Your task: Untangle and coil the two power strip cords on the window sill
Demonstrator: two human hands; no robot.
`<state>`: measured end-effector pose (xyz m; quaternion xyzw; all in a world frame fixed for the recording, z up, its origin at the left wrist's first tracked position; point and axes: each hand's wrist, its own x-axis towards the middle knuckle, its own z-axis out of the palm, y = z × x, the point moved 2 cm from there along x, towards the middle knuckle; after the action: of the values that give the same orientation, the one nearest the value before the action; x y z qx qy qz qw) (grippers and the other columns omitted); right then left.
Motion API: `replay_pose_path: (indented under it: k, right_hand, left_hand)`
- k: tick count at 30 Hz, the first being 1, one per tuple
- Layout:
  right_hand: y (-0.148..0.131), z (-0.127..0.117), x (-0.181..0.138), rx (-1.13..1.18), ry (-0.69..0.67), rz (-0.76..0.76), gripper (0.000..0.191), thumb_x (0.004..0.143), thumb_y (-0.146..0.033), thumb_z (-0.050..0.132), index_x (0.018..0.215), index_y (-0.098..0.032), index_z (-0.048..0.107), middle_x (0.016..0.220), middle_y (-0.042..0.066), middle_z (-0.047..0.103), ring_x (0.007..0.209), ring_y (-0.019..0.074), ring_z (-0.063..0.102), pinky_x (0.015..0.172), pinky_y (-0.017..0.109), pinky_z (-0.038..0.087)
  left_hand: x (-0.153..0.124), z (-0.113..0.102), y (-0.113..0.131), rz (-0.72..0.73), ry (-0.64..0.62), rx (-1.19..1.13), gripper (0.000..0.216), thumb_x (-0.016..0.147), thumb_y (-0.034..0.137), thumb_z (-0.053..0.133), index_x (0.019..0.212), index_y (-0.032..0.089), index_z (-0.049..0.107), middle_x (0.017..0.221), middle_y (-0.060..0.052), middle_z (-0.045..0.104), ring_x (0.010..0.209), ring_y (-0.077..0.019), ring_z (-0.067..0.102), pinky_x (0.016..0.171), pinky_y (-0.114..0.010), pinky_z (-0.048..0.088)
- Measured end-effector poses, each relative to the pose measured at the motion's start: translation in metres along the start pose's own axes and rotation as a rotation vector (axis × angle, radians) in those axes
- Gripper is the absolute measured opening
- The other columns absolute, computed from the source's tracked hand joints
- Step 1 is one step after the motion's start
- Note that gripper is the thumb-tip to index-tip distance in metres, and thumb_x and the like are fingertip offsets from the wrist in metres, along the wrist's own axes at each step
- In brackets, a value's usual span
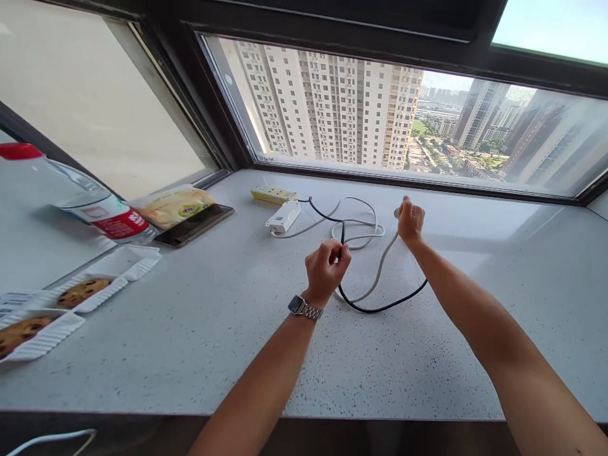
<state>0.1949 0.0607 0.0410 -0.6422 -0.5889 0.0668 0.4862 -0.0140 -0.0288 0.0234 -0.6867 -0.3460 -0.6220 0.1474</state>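
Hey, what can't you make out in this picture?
All in the head view:
White cord: the part in the right hand is mostly covered, so its end is unclear.
Black cord: partly covered by the left hand; farther along, hidden behind the right forearm.
White box: label print too small.
Nearer cookie: cut off by the left edge.

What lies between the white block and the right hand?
The head view shows loops of white cable and a stretch of black cable.

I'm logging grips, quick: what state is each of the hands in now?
Left hand: closed, holding the black cable.
Right hand: closed, holding the white cable.
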Motion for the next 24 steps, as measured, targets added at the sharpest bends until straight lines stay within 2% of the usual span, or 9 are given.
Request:
replay_pose_path:
  k: [4, 7, 9, 11, 13, 17, 19, 20, 24]
  right_hand:
    - [0.011, 0.01, -0.02, -0.271, -0.18, 0.009, 0.055, 0.095, -0.042, 0.024, 0.05, -0.019, 0.046, 0.048, 0.002, 0.045, 0.051, 0.014, 0.045, 0.053, 0.026, 0.03]
    - [-0.008, 0.008, -0.027, -0.39, -0.297, -0.069, 0.046, 0.094, -0.043, 0.034, 0.06, -0.018, 0.053, 0.062, 0.005, 0.058, 0.067, 0.0167, 0.055, 0.065, 0.027, 0.036]
    - [-0.033, 0.012, -0.026, -0.256, -0.405, -0.009, 0.05, 0.095, -0.048, 0.028, 0.068, -0.017, 0.057, 0.071, 0.006, 0.063, 0.072, 0.017, 0.058, 0.068, 0.027, 0.039]
    - [-0.06, 0.021, -0.024, -0.004, -0.631, 0.17, 0.055, 0.094, -0.056, 0.024, 0.077, -0.017, 0.059, 0.07, 0.006, 0.064, 0.064, 0.0154, 0.059, 0.062, 0.026, 0.041]
    - [-0.085, 0.032, -0.019, 0.191, -0.831, 0.356, 0.051, 0.091, -0.059, 0.033, 0.084, -0.015, 0.058, 0.062, 0.004, 0.061, 0.052, 0.0129, 0.054, 0.053, 0.025, 0.042]
    - [-0.114, 0.05, -0.004, 0.365, -1.056, 0.496, 0.03, 0.091, -0.04, 0.051, 0.081, -0.011, 0.059, 0.045, -0.007, 0.04, 0.036, 0.005, 0.031, 0.038, 0.019, 0.029]
    - [-0.123, 0.054, 0.006, 0.453, -1.061, 0.451, 0.025, 0.092, -0.03, 0.051, 0.077, -0.011, 0.059, 0.042, -0.01, 0.03, 0.034, 0.0035, 0.022, 0.035, 0.018, 0.02]
    - [-0.127, 0.054, 0.012, 0.504, -0.997, 0.418, 0.025, 0.093, -0.028, 0.05, 0.076, -0.011, 0.058, 0.042, -0.011, 0.027, 0.034, 0.0033, 0.02, 0.035, 0.018, 0.018]
    - [-0.147, 0.038, 0.04, 0.717, -0.591, 0.264, 0.026, 0.094, -0.029, 0.049, 0.073, -0.014, 0.055, 0.042, -0.011, 0.025, 0.034, 0.0031, 0.018, 0.036, 0.019, 0.018]
  left_hand:
    - [0.001, 0.002, 0.004, 0.096, -0.049, 0.008, 0.011, 0.082, 0.015, 0.056, 0.077, 0.019, 0.047, 0.052, 0.007, 0.049, 0.042, -0.0047, 0.042, 0.045, -0.017, 0.033]
    - [0.0, 0.007, 0.009, 0.152, -0.1, -0.048, 0.012, 0.083, 0.012, 0.055, 0.079, 0.019, 0.046, 0.057, 0.006, 0.052, 0.046, -0.0059, 0.046, 0.048, -0.019, 0.034]
    - [-0.001, 0.011, 0.012, 0.171, -0.121, -0.071, 0.014, 0.083, 0.012, 0.055, 0.078, 0.02, 0.045, 0.057, 0.006, 0.052, 0.048, -0.0067, 0.047, 0.05, -0.019, 0.035]
    - [-0.002, 0.014, 0.015, 0.181, -0.133, -0.076, 0.014, 0.084, 0.013, 0.054, 0.076, 0.02, 0.044, 0.056, 0.006, 0.051, 0.048, -0.0073, 0.047, 0.05, -0.02, 0.034]
    - [-0.002, 0.015, 0.015, 0.177, -0.139, -0.077, 0.014, 0.085, 0.014, 0.052, 0.076, 0.02, 0.043, 0.055, 0.006, 0.05, 0.048, -0.0077, 0.047, 0.05, -0.021, 0.034]
    - [-0.007, 0.017, 0.012, 0.106, -0.186, -0.125, 0.014, 0.087, 0.019, 0.052, 0.075, 0.02, 0.044, 0.057, 0.005, 0.053, 0.05, -0.009, 0.049, 0.05, -0.022, 0.035]
    - [-0.012, 0.018, 0.008, -0.002, -0.21, -0.197, 0.012, 0.088, 0.023, 0.05, 0.079, 0.02, 0.045, 0.064, 0.002, 0.06, 0.056, -0.0104, 0.055, 0.054, -0.022, 0.039]
    - [-0.013, 0.02, 0.005, -0.089, -0.212, -0.248, 0.01, 0.09, 0.025, 0.047, 0.082, 0.02, 0.046, 0.069, 0.0, 0.063, 0.06, -0.011, 0.058, 0.057, -0.023, 0.042]
    - [-0.019, 0.026, -0.009, -0.476, -0.183, -0.433, 0.02, 0.097, 0.028, 0.027, 0.1, 0.021, 0.045, 0.096, -0.006, 0.069, 0.075, -0.0133, 0.066, 0.07, -0.027, 0.048]
